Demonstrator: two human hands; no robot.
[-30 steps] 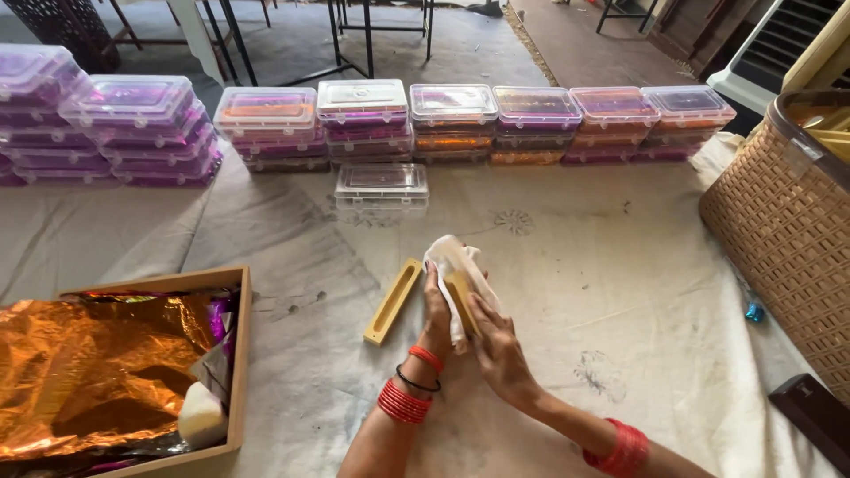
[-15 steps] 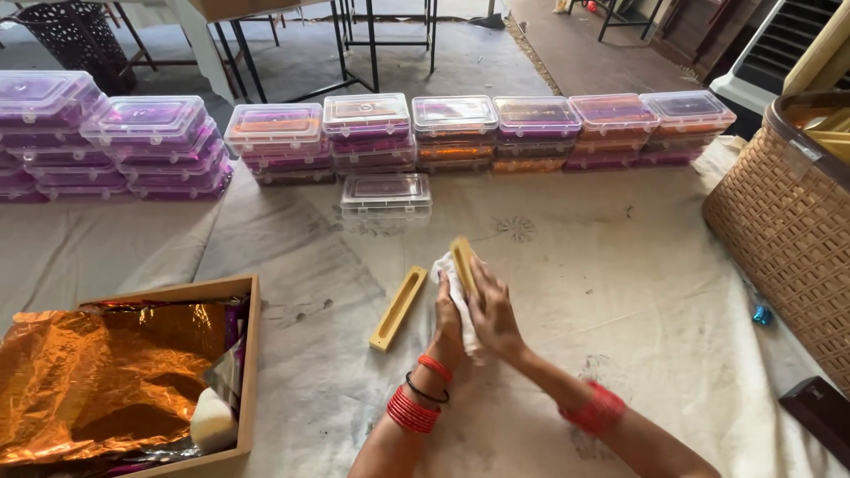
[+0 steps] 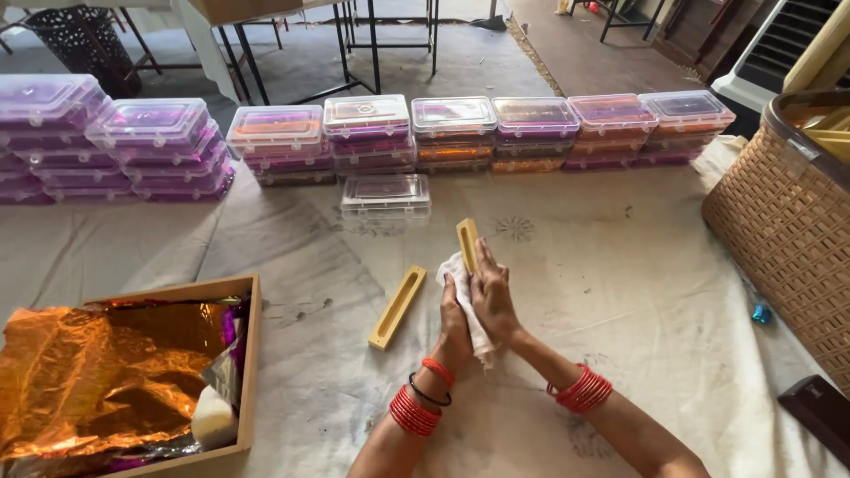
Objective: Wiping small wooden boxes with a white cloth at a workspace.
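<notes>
- The left hand (image 3: 455, 320) and the right hand (image 3: 493, 296) are pressed together near the middle of the view, both closed around one thing.
- Between them stands a narrow yellow wooden tray (image 3: 467, 244), tilted up, its top end sticking out at 12 o'clock above the fingers.
- A white cloth (image 3: 469, 310) is wrapped between the palms and the tray, with a tail hanging toward 6 o'clock by the wrists.
- Red bangles circle both wrists; the left wrist also carries a thin black band.
- A second yellow wooden tray (image 3: 397, 307) lies flat on the cloth-covered bench (image 3: 620, 265), at 9 o'clock from the hands and just apart from them.
- At 12 o'clock, a single clear plastic box (image 3: 386, 195) sits alone in front of a long row of stacked lidded boxes (image 3: 452, 133) with purple and orange contents.
- At 8 o'clock, a shallow wooden crate (image 3: 250, 354) holds crumpled orange foil (image 3: 97, 381).
- At 3 o'clock, a woven basket (image 3: 788, 230) stands at the bench edge, with a small blue object (image 3: 761, 313) beside its base.
</notes>
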